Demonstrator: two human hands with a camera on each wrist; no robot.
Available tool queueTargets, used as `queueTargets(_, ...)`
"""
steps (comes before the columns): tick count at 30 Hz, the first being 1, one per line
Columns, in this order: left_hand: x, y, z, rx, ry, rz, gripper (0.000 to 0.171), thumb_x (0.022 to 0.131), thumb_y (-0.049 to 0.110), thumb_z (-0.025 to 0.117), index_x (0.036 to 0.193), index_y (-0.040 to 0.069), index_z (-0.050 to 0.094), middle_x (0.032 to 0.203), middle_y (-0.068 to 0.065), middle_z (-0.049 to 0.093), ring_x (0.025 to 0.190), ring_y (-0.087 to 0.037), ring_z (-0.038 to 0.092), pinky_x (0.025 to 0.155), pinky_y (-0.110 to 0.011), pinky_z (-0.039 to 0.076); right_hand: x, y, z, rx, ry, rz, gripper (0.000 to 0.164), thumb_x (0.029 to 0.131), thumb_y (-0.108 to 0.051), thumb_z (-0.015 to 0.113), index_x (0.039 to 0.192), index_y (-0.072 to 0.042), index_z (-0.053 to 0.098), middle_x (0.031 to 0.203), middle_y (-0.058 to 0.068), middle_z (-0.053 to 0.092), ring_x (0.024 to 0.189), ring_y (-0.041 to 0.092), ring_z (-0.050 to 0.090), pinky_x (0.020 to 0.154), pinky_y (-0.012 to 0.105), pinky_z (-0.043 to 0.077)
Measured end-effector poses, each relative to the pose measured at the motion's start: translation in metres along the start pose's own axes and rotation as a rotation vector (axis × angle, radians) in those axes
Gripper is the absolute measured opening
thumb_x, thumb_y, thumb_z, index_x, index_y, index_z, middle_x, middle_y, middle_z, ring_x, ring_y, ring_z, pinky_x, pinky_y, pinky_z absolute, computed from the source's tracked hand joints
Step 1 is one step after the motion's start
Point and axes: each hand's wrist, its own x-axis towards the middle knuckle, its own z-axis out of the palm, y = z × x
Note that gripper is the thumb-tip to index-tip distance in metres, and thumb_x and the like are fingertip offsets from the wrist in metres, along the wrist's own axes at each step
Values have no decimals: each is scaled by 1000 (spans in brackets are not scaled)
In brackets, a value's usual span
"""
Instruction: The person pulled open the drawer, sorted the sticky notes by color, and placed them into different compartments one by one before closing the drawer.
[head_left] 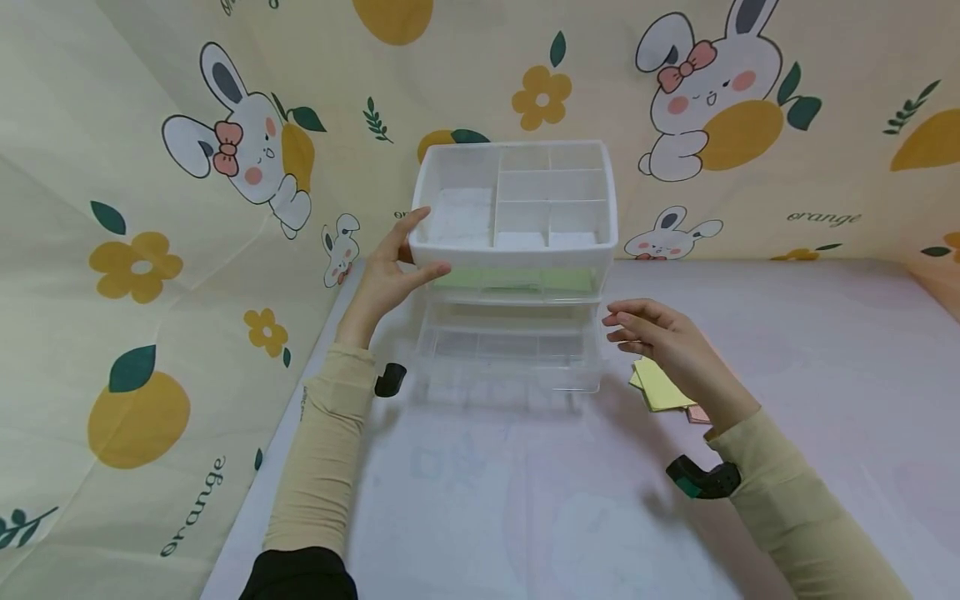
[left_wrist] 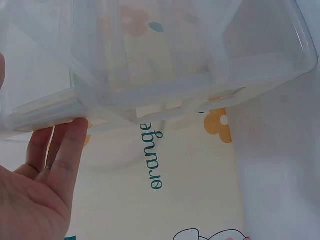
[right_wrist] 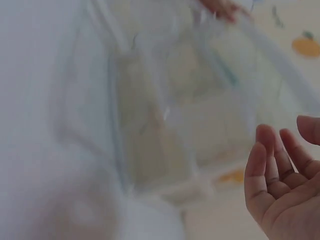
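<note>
A white plastic drawer organizer (head_left: 517, 260) with a divided open top stands against the back of the table. Light green paper-like material (head_left: 480, 279) shows through its upper drawer. The clear lower drawer (head_left: 510, 354) juts out at the front. My left hand (head_left: 386, 279) grips the organizer's left side, thumb toward the front; in the left wrist view, fingertips (left_wrist: 79, 125) touch its translucent wall. Off the right side, my right hand (head_left: 663, 342) hovers with loosely bent fingers and holds nothing. Its palm and fingers (right_wrist: 257, 172) appear beside the blurred organizer in the right wrist view.
Yellow paper notes (head_left: 663, 390) lie on the table to the right, partly under the right hand in this view, with a pink piece (head_left: 697, 414) beside them. A printed rabbit-and-orange cloth (head_left: 465, 75) hangs behind and along the left. Black straps or devices (head_left: 705, 477) sit at both wrists.
</note>
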Motion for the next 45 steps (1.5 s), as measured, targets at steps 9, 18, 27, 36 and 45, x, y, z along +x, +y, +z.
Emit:
queueTargets(9,-1,1,0,-3,-8,-3,76,75,38,76,135,54,33,103,-8,55,90,-19,52,73,-32,43,8,36,-33,-174,66,120,47,95,-40,48,130,-10,42,115,-13,50,99,-3,55,86,15,45)
queueTargets(18,0,1,1,3,-1,17,77,75,36,76,136,52,32,102,-7,54,89,-19,51,73,-31,43,11,51,-49,-407,44,259,64,94,-44,50,140,-2,35,140,19,40,115,20,45,86,24,39)
queueTargets(27,0,0,0,2,4,10,76,75,38,76,135,55,32,101,-7,54,89,-19,51,73,-31,44,11,58,-57,-594,-41,260,66,88,-36,60,136,3,37,138,29,36,124,45,32,95,53,31)
queueTargets(36,1,0,0,0,5,6,76,75,37,76,135,54,33,101,-8,55,90,-19,51,74,-32,44,6,61,-66,-824,-20,279,66,80,-28,68,132,2,42,133,34,35,117,57,25,86,65,27)
queueTargets(45,1,0,0,4,7,-1,76,75,36,77,135,53,33,100,-8,55,90,-19,51,74,-32,43,1,62,-73,-871,5,332,68,81,-30,65,130,8,38,124,38,40,107,52,37,84,60,35)
